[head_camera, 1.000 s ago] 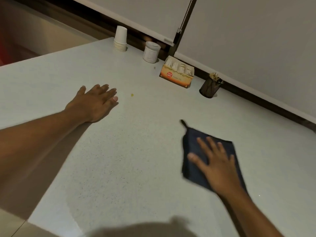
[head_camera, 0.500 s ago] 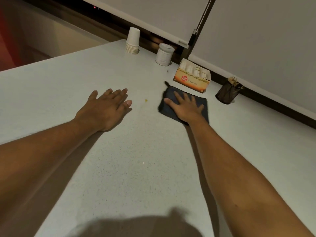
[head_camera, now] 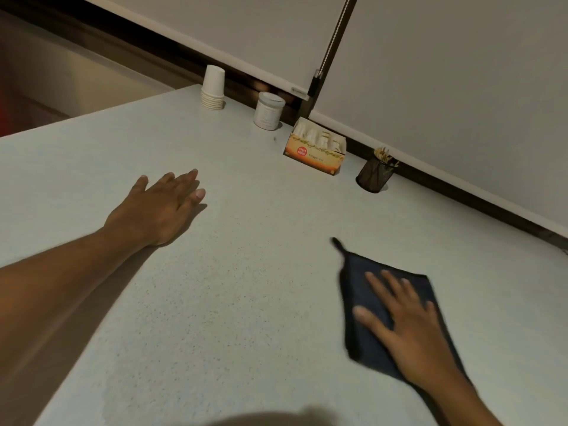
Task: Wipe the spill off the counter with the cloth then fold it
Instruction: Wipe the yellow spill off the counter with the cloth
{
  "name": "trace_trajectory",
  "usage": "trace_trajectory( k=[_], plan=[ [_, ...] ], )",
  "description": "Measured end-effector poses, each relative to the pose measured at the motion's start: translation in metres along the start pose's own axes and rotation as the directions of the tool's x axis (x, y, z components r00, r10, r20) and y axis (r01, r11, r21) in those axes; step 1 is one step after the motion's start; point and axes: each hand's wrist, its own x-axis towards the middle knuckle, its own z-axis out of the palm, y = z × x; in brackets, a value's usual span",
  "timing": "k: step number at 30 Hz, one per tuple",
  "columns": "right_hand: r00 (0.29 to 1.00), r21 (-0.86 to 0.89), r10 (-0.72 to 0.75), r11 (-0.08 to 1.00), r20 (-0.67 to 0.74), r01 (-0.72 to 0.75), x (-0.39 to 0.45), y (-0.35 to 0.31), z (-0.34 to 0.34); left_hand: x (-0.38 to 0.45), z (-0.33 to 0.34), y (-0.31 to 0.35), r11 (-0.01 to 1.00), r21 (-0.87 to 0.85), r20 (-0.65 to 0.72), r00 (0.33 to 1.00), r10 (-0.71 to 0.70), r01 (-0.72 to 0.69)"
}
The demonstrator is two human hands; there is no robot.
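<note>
A dark blue cloth (head_camera: 359, 305) with a small loop at its far corner lies flat on the pale speckled counter (head_camera: 246, 302), near right. My right hand (head_camera: 408, 327) presses down on it, palm flat and fingers spread, covering its near half. My left hand (head_camera: 163, 207) rests flat on the bare counter at left, fingers together, holding nothing. No spill mark shows on the counter near my left fingertips.
Along the back edge stand a stack of white paper cups (head_camera: 212, 90), a white lidded jar (head_camera: 268, 110), an orange tea box (head_camera: 316, 147) and a black mesh holder with sticks (head_camera: 374, 176). The counter's left edge (head_camera: 92, 113) drops off. White blinds hang behind.
My right hand has slid the cloth from beside the tea box back toward me and to the right. The small yellow spot near my left fingers is no longer visible. The left hand stays put.
</note>
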Motion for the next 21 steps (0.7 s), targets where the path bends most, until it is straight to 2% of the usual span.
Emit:
trace_trajectory(
  k=[2, 4, 9, 12, 15, 18, 21],
  plan=[
    [0.988, 0.033, 0.152, 0.988, 0.008, -0.152, 0.012, 0.032, -0.011, 0.001, 0.001, 0.000, 1.000, 0.005, -0.003, 1.000, 0.001, -0.001],
    [0.974, 0.069, 0.227, 0.972, 0.000, -0.226, 0.044, 0.050, -0.021, 0.003, 0.002, -0.001, 1.000, 0.010, -0.011, 1.000, -0.011, 0.011],
    [0.965, 0.078, 0.260, 0.962, 0.020, -0.261, 0.159, 0.032, -0.033, 0.003, 0.004, 0.002, 1.000, 0.004, -0.003, 1.000, -0.023, 0.023],
    [0.983, 0.071, 0.184, 0.980, 0.020, -0.185, 0.213, -0.027, -0.027, 0.002, 0.001, 0.005, 0.999, -0.003, 0.000, 0.999, -0.037, 0.037],
    [0.998, 0.078, 0.058, 0.995, 0.017, -0.059, 0.231, -0.118, -0.013, 0.000, -0.001, 0.008, 0.999, -0.019, -0.001, 0.999, -0.042, 0.042],
    [0.993, 0.076, -0.115, 0.991, 0.020, 0.113, 0.213, -0.211, 0.002, 0.000, -0.001, 0.008, 0.999, -0.035, 0.002, 0.999, -0.042, 0.042],
    [0.957, 0.066, -0.290, 0.955, 0.018, 0.288, 0.170, -0.254, 0.019, 0.002, -0.001, 0.007, 0.998, -0.033, 0.000, 0.999, -0.048, 0.048]
  ],
)
